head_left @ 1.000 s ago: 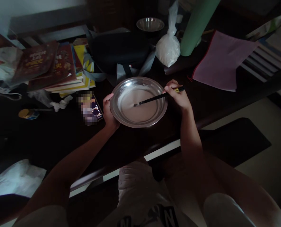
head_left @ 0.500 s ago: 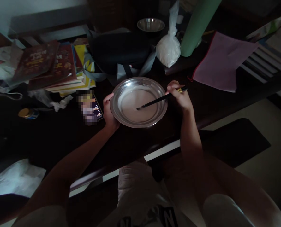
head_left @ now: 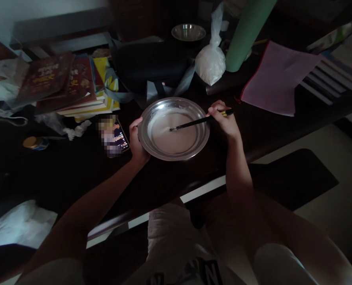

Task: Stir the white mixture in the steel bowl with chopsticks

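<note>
1. While sitting at the dark table [head_left: 75,166], holding a shiny metal dish [head_left: 173,128] near the middle of the frame, close to the near table edge.
2. Left hand [head_left: 136,138] curled round the dish's left rim, thumb on top of the rim and fingers hidden below. Likely gripped this way to stop the dish from sliding or turning.
3. Right hand [head_left: 225,120] pinching dark chopsticks [head_left: 198,122] near their top end, fingers pressed together round them. Held far back, probably to keep the fingers clean and out of the dish.
4. Chopstick tips down in the pale, milky mix [head_left: 173,132] at the middle of the dish. Sticks slanted low across the right rim, so reaching the middle is easy.
5. Just left of the dish, beside the left hand: a phone [head_left: 114,135] lying flat, screen lit up.
6. Upper left of the frame: a pile of books [head_left: 66,85], pushed well away from the wet dish.
7. Above the dish: a black bag [head_left: 149,65], then a knotted plastic bag of white powder [head_left: 211,59] and a green roll [head_left: 245,33] to the right.
8. Top middle: a small metal bowl [head_left: 188,31], well apart from both hands.
9. Upper right: a pink folder [head_left: 275,77], lying flat.
</note>
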Demonstrator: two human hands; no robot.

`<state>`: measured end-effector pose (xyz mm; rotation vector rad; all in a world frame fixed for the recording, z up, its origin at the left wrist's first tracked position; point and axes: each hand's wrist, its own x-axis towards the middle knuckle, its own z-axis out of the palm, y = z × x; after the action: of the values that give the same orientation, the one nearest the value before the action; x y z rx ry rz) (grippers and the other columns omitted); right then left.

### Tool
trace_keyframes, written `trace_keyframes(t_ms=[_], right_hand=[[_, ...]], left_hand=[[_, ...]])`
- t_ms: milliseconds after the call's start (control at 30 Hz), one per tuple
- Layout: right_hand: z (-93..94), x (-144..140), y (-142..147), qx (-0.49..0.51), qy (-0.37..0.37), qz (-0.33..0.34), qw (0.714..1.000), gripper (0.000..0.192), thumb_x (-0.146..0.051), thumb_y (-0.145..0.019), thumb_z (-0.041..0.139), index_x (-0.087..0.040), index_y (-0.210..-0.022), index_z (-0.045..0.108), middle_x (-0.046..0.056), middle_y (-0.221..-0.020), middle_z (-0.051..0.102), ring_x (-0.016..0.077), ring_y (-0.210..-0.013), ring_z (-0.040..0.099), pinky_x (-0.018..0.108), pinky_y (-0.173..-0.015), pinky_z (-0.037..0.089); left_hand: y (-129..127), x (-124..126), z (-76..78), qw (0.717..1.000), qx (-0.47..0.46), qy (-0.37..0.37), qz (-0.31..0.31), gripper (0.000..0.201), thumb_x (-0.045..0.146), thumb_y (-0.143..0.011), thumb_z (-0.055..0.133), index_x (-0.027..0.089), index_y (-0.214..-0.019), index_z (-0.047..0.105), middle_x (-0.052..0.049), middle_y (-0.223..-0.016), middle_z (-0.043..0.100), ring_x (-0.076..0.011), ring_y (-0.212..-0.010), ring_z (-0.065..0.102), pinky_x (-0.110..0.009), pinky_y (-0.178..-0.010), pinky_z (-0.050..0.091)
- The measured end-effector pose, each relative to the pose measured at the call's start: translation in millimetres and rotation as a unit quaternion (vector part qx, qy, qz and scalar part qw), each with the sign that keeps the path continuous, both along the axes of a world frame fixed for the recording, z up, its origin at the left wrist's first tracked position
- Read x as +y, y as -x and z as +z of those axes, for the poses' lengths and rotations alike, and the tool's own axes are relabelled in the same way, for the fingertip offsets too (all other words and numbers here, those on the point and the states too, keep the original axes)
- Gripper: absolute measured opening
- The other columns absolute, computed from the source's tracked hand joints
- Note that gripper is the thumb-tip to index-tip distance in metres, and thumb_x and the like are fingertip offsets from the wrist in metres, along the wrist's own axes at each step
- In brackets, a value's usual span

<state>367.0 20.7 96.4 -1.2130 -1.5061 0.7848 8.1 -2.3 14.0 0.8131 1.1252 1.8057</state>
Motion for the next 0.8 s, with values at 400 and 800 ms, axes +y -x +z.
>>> trace_keyframes(t_ms=[400,800], right_hand=[[-3.6,1.8,-3.0,0.002,0.001,-0.006,1.0,0.049,-0.087,-0.095,0.099,-0.038,-0.096,0.094,0.003,-0.093,0.066,0.0365,-0.118,0.076,0.067,-0.127,0.062],[0.1,0.1,1.0,0.003,0.005,0.019,1.0,0.063,-0.097,-0.09,0.098,-0.036,-0.081,0.087,0.003,-0.089,0.065,0.0344,-0.113,0.074,0.067,-0.126,0.062]], left_hand=[[6.6,1.5,-7.4,0.999,0.031,-0.003,-0.016,0.046,0.072,-0.115,0.084,0.03,-0.132,0.088,-0.008,-0.139,0.091,-0.0327,-0.136,0.084,-0.054,-0.129,0.069],[6.4,1.9,-4.9,0.999,0.024,-0.001,-0.023,0.049,0.076,-0.11,0.089,0.031,-0.129,0.089,-0.008,-0.139,0.092,-0.0337,-0.139,0.084,-0.051,-0.127,0.071]])
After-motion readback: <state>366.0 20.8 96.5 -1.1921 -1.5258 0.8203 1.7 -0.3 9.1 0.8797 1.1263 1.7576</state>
